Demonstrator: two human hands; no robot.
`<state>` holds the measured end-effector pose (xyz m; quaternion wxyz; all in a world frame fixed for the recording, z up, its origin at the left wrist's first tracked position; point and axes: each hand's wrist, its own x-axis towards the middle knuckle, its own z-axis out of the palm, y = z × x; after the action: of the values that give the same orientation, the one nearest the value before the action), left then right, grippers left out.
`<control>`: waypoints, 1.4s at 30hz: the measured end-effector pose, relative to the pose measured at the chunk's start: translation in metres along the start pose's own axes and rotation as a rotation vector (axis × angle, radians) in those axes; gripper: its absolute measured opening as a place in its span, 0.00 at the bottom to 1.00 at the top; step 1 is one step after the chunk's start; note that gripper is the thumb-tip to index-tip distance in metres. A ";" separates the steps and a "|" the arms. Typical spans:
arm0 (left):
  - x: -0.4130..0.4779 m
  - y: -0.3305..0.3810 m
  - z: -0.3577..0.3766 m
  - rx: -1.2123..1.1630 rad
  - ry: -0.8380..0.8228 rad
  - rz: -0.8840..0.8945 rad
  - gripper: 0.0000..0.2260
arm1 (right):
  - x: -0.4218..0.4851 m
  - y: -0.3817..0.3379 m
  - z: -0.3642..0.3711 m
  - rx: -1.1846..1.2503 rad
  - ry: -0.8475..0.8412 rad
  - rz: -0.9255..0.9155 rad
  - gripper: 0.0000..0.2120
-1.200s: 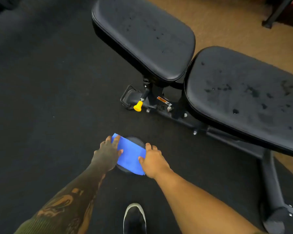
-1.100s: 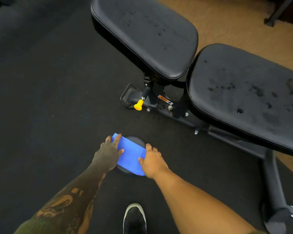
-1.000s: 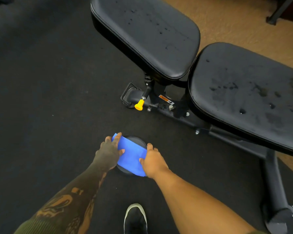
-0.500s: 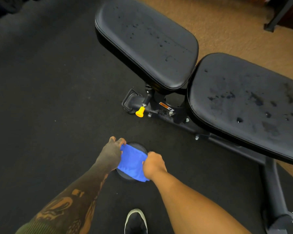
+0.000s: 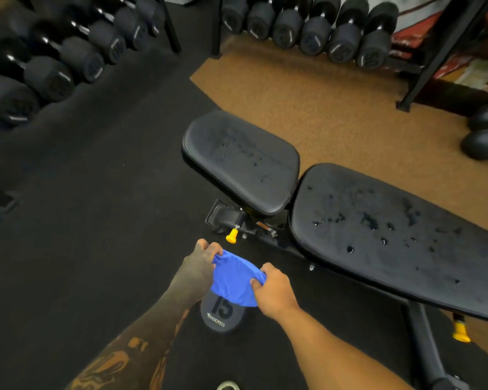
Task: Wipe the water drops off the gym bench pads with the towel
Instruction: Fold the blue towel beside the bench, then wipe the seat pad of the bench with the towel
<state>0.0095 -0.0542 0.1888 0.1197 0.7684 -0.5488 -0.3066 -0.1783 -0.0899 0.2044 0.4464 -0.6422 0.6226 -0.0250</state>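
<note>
A blue towel hangs between my two hands, lifted above a round black weight marked 15 on the floor. My left hand pinches the towel's left edge and my right hand grips its right edge. Beyond the hands stands a black gym bench. Its smaller seat pad carries a few water drops. The long back pad to the right is dotted with many drops and wet smears. Both hands are below and left of the pads, apart from them.
Yellow adjustment knobs sit on the bench frame and at its right leg. Dumbbell racks line the far left and back. Kettlebells rest at the right on a brown mat. My shoe tip shows at the bottom edge.
Both hands closed on the towel and lifted it off the round weight, uncovering the 15 mark. My head tilted up, bringing the dumbbell racks into view.
</note>
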 end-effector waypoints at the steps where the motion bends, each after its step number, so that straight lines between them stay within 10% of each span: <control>1: 0.000 0.011 -0.015 -0.004 0.015 0.021 0.14 | -0.004 -0.012 -0.013 0.007 0.024 -0.008 0.08; 17: -0.007 0.134 -0.188 -0.074 0.181 0.122 0.15 | -0.031 -0.144 -0.171 0.110 0.286 -0.198 0.09; 42: 0.138 0.117 -0.153 0.110 0.150 -0.027 0.20 | 0.171 -0.169 -0.187 0.110 0.214 -0.228 0.07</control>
<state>0.0407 -0.2474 0.3230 0.1140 0.8018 -0.5440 -0.2194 -0.1185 -0.3608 0.3292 0.4061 -0.6768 0.5876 -0.1778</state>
